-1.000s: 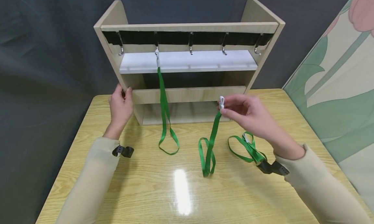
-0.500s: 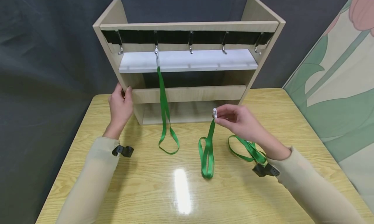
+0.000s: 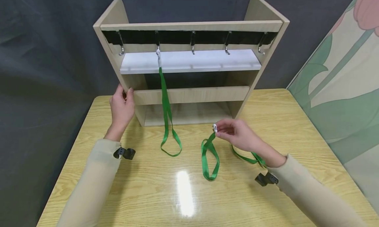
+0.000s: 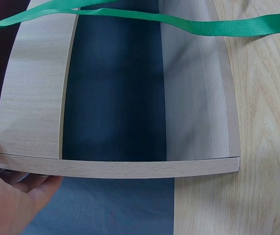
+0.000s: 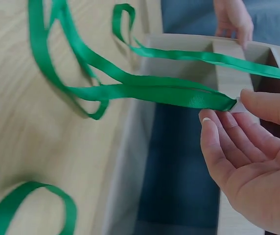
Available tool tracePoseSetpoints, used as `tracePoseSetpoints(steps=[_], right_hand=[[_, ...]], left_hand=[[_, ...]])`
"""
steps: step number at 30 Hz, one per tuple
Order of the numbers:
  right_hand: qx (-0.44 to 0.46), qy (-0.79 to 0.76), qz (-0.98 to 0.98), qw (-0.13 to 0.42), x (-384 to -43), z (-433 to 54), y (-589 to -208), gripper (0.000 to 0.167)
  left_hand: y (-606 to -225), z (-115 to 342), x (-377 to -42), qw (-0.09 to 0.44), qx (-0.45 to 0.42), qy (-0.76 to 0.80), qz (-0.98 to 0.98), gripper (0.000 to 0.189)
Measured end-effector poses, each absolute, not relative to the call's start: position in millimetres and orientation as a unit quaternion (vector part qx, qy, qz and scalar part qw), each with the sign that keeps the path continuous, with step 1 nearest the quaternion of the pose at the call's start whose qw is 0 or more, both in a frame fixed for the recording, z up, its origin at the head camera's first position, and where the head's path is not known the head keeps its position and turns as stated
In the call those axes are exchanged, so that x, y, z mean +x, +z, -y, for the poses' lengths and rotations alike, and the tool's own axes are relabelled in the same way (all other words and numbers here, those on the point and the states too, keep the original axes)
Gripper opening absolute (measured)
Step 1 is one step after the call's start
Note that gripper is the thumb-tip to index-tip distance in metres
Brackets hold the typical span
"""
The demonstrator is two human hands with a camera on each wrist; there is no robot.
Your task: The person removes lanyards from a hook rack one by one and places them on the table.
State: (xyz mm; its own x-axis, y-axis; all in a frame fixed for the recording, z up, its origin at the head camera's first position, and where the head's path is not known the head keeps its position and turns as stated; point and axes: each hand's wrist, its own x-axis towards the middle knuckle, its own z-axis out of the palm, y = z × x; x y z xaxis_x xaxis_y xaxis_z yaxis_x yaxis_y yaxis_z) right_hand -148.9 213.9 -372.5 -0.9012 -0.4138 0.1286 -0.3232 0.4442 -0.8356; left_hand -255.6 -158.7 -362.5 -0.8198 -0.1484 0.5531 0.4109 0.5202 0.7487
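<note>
A right hand (image 3: 238, 134) pinches a green lanyard (image 3: 210, 142) by its white end (image 3: 214, 128), the loop trailing below the fingertips, while the left hand (image 3: 122, 108) grips a wooden rack (image 3: 192, 95) between thumb and fingers.

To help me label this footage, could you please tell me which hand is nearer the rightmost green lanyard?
Right: the right hand is close to the rightmost green lanyard, partly hiding it in the head view; the left hand is farther off, gripping the shelf at its left side.
</note>
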Motion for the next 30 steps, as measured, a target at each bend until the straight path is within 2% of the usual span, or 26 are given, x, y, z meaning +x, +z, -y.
tracePoseSetpoints(steps=[15, 30], right_hand=[[-0.179, -0.457, -0.862, 0.124, -138.6, -216.3, -418.5, 0.021], [-0.127, -0.405, -0.886, 0.184, -136.9, -212.8, -437.9, 0.018]], left_hand=[[-362.0, 159.8, -255.0, 0.289, -0.077, -0.478, 0.826, 0.03], [-361.8, 159.0, -254.4, 0.285, -0.074, -0.482, 0.825, 0.031]])
